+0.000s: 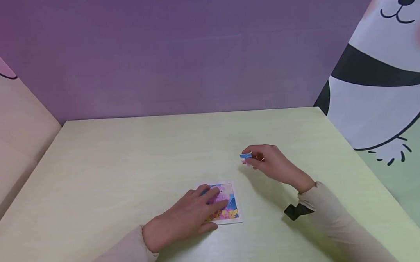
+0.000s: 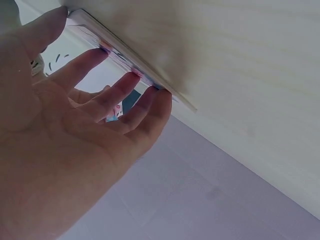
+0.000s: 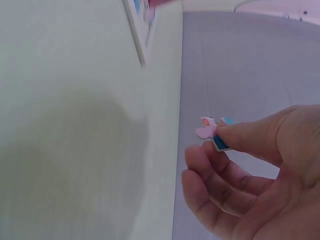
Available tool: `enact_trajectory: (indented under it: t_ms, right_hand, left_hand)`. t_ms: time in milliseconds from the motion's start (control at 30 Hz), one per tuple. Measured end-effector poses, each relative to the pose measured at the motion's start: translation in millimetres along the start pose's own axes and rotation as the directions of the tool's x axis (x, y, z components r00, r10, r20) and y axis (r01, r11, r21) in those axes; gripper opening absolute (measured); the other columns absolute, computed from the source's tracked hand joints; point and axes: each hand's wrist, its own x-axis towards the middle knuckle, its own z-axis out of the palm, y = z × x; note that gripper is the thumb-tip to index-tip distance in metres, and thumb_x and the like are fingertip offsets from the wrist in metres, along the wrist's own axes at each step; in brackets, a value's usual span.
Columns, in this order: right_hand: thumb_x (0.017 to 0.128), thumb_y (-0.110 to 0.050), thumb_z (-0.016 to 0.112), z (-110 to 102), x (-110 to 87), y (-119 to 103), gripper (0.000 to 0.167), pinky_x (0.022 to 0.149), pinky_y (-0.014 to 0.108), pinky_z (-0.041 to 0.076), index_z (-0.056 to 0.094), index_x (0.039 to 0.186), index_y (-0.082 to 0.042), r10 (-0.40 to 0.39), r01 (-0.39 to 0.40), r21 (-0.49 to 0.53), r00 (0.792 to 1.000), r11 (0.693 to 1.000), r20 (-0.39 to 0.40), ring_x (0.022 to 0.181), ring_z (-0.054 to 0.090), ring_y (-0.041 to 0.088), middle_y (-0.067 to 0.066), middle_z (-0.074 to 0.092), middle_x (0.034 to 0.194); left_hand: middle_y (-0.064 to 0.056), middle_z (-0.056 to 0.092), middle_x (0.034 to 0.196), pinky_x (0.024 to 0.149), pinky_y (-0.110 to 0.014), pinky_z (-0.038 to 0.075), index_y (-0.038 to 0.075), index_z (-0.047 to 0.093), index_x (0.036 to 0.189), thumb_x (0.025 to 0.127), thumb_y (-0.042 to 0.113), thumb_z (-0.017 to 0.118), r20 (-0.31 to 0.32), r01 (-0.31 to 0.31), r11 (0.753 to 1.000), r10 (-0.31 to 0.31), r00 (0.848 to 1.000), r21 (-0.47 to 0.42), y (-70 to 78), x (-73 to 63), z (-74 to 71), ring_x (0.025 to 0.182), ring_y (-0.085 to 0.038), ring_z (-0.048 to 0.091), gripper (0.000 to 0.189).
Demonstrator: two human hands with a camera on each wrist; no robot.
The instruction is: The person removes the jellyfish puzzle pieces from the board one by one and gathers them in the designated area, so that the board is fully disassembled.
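A small jigsaw puzzle (image 1: pixel 231 202) with a white frame and a pink, blue and yellow picture lies flat on the table. My left hand (image 1: pixel 187 213) rests on it, fingers spread over its left part and hiding much of the picture. In the left wrist view the fingertips of the left hand (image 2: pixel 85 115) touch the puzzle's face. Above the table, to the right of and beyond the puzzle, my right hand (image 1: pixel 269 163) pinches a puzzle piece (image 3: pixel 215 134) between thumb and fingers. That piece is blue, white and pink, with a knob sticking out.
The pale wooden table (image 1: pixel 133 157) extends to a purple wall (image 1: pixel 192 53) at the back. A panda picture (image 1: pixel 386 60) covers the wall at right. A black strap (image 1: pixel 298 211) hangs at the right sleeve.
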Motion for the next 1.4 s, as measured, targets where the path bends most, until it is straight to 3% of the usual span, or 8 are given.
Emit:
enact_trajectory:
  t_ms: [333, 533, 867, 1167, 1400]
  right_hand:
    - [0.092, -0.009, 0.072, -34, -1.1, 37, 0.022, 0.066, 0.031, 0.049, 0.055, 0.105, -0.003, 0.136, -0.136, -0.007, 0.99, 0.991, -0.025, 0.075, 0.068, 0.028, 0.011, 0.071, 0.087]
    - [0.092, -0.011, 0.072, -51, -2.8, 60, 0.018, 0.069, 0.036, 0.053, 0.063, 0.106, -0.007, 0.188, -0.189, -0.03, 0.981, 0.981, -0.04, 0.074, 0.071, 0.025, 0.01, 0.074, 0.085]
    - [0.091, -0.011, 0.073, -63, -18.9, 86, 0.024, 0.066, 0.027, 0.054, 0.064, 0.111, -0.002, 0.227, -0.231, -0.037, 0.97, 0.972, -0.092, 0.073, 0.071, 0.024, 0.012, 0.075, 0.086]
    - [0.09, -0.015, 0.074, -72, -36.2, 113, 0.028, 0.066, 0.026, 0.054, 0.062, 0.11, 0.0, 0.314, -0.316, -0.03, 0.947, 0.948, -0.069, 0.071, 0.07, 0.017, 0.011, 0.074, 0.088]
    - [0.092, -0.019, 0.072, -78, -40.8, 128, 0.029, 0.062, 0.029, 0.048, 0.063, 0.11, 0.002, 0.365, -0.368, -0.115, 0.93, 0.923, -0.05, 0.071, 0.06, 0.017, 0.008, 0.069, 0.088]
  left_hand:
    - [-0.003, 0.05, 0.137, 0.095, -0.039, 0.047, 0.025, 0.057, 0.141, 0.093, 0.041, 0.069, -0.029, -0.011, 1.0, 0.011, 1.0, 0.003, -1.2, 0.2, 1.4, 0.129, -0.025, 0.044, 0.052]
    - [-0.003, 0.051, 0.134, 0.092, -0.038, 0.048, 0.024, 0.058, 0.139, 0.093, 0.041, 0.069, -0.051, -0.017, 1.0, 0.018, 0.999, 0.003, -1.9, -1.0, 1.2, 0.126, -0.025, 0.046, 0.051]
    - [-0.002, 0.051, 0.136, 0.093, -0.037, 0.047, 0.025, 0.059, 0.138, 0.092, 0.042, 0.07, -0.056, -0.031, 1.0, 0.031, 0.998, -0.001, -2.3, 1.0, 4.4, 0.126, -0.023, 0.045, 0.051]
    - [-0.002, 0.051, 0.135, 0.095, -0.04, 0.046, 0.023, 0.059, 0.136, 0.092, 0.043, 0.07, -0.068, -0.031, 0.999, 0.03, 0.997, -0.016, -8.6, -0.6, 5.1, 0.127, -0.023, 0.045, 0.049]
    - [-0.009, 0.049, 0.139, 0.102, -0.043, 0.043, 0.021, 0.057, 0.139, 0.093, 0.043, 0.069, -0.06, -0.013, 0.998, 0.009, 0.998, -0.054, -13.3, -1.5, 5.2, 0.131, -0.028, 0.043, 0.052]
